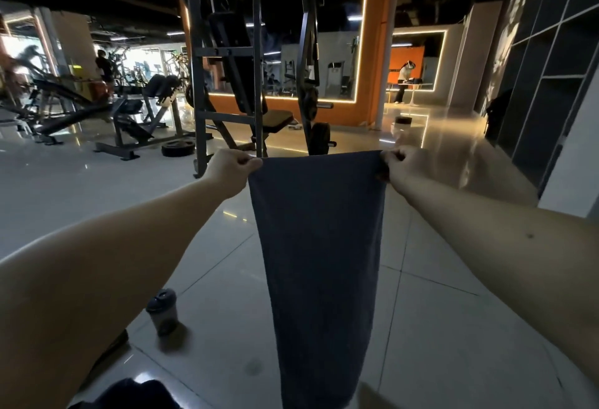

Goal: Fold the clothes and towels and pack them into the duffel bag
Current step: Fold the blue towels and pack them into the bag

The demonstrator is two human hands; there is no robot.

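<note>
Clearly early: left hand (231, 165) and right hand (400, 162) each pinch a top corner of the towel (319, 246), hanging unfolded; no bag visible.

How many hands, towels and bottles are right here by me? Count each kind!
Hands: 2, the left hand and right hand, each pinching a top corner
Towels: 1, the blue towel
Bottles: 1, the shaker bottle
Total: 4

Left forearm (129, 246) and right forearm (479, 227) are bare (a small mole (530, 235) dots the right).
</note>
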